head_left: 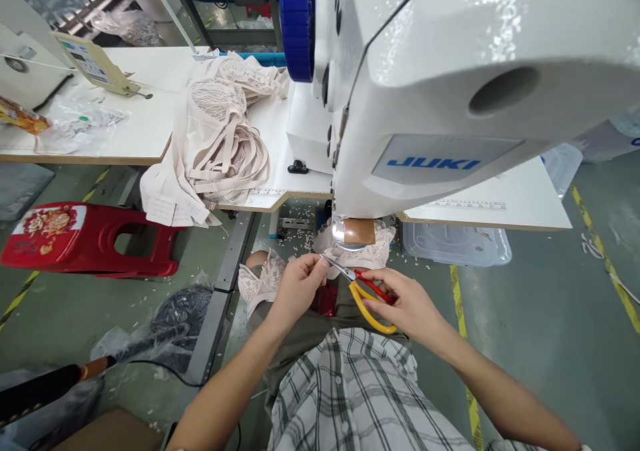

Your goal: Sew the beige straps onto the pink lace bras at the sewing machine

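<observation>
My right hand holds a pair of scissors with one red and one yellow handle; its handles are spread. The scissor tips reach to the fingertips of my left hand. That hand is closed in a pinch on a pale beige lace bra, close under the sewing machine head. One lace cup hangs left of my left hand over my lap. More of the lace shows behind the scissors, below the machine's round metal end. What exactly sits between the blades is too small to tell.
A white JUKI sewing machine fills the upper right. Beige bras lie piled on the white table, hanging over its edge. A red stool stands at left. A clear plastic box is under the table at right.
</observation>
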`<state>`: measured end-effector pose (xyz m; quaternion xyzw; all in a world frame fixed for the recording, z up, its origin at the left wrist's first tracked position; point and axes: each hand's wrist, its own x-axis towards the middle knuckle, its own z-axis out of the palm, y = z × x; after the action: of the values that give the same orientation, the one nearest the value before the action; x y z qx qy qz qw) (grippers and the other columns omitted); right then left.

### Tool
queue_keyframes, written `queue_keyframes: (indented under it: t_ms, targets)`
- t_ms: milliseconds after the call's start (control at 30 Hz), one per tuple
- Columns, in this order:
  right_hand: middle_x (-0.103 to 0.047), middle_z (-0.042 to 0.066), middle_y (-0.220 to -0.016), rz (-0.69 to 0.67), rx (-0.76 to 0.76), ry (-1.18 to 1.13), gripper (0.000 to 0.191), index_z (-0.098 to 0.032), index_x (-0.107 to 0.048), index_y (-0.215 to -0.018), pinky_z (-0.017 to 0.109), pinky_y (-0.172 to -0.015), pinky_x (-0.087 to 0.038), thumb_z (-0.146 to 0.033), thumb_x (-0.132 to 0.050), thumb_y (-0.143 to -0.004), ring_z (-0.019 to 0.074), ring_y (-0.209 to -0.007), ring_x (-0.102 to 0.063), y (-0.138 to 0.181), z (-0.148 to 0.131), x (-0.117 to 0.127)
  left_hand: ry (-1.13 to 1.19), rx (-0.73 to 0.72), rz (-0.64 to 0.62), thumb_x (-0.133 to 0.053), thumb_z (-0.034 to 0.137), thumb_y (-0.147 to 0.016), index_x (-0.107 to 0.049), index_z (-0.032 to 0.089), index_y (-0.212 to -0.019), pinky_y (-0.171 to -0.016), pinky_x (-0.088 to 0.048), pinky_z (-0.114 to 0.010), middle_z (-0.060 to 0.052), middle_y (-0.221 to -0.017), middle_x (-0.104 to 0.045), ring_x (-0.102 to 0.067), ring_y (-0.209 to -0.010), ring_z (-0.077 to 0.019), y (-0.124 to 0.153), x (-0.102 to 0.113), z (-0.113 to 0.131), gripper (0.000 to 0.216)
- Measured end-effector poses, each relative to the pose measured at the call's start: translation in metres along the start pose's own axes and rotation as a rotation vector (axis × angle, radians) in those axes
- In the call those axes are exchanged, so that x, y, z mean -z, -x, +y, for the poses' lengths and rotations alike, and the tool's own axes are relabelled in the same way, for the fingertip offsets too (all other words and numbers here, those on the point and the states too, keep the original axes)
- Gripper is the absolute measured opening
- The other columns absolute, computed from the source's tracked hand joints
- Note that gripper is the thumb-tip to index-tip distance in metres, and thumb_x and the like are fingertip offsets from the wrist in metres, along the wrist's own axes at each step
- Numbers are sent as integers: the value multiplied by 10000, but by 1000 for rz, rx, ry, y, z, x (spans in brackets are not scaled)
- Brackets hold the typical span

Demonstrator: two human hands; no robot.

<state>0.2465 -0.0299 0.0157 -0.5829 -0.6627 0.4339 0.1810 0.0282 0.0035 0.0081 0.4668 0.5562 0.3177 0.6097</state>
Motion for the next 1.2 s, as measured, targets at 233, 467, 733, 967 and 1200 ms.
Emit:
queue_keyframes:
  t_ms: [233, 467, 733, 967, 1200]
  targets:
    - [-699, 33, -841, 78, -67, 101, 301, -266, -702, -1100, 301, -547, -501, -377, -614, -835, 174, -607, -601, 13, 12, 22, 262, 35, 50, -664, 554, -792, -629, 163, -744, -470, -226, -215, 84, -497, -379, -283, -475, -70, -2, -8, -5, 396]
    - [-696, 167, -1039, 431, -91, 568, 390, -149, -674, -1144, 427, -744, -524, -408, -558, -876, 313, -893, -662, -42, 36, 111, 361, 116, -83, -665, 535, -783, -595, 168, -685, -478, -338, -198, 34, -564, -552, -429, -475, -65, -1, -11, 9, 386]
    - [-718, 140, -1060, 91, 604, 404, 247, -273, -681, -1123, 438, -730, -575, -318, -548, -920, 319, -923, -693, -31, 6, 29, 149, 312, -548, -586, 470, -810, -644, 186, -726, -444, -395, -223, -16, -583, -633, -544, -453, -121, 0, -10, 39, 302]
    - [-673, 55, -663, 246, 257, 98, 212, -241, -654, -817, 302, -501, -443, -382, -525, -908, 201, -565, -611, -35, 14, 23, -370, -281, 56, -527, 361, -888, -662, 199, -995, -838, -496, -382, -95, -902, -688, -634, -874, -241, 9, -10, 11, 237]
    - [-671, 51, -728, 157, -378, -1055, 277, -205, -585, -807, 341, -618, -534, -465, -625, -720, 215, -658, -647, -27, 4, 7, 431, 80, -281, -623, 743, -759, -338, 228, -1498, -823, -521, -384, -121, -1119, -680, -660, -921, -239, 18, -67, -65, 944]
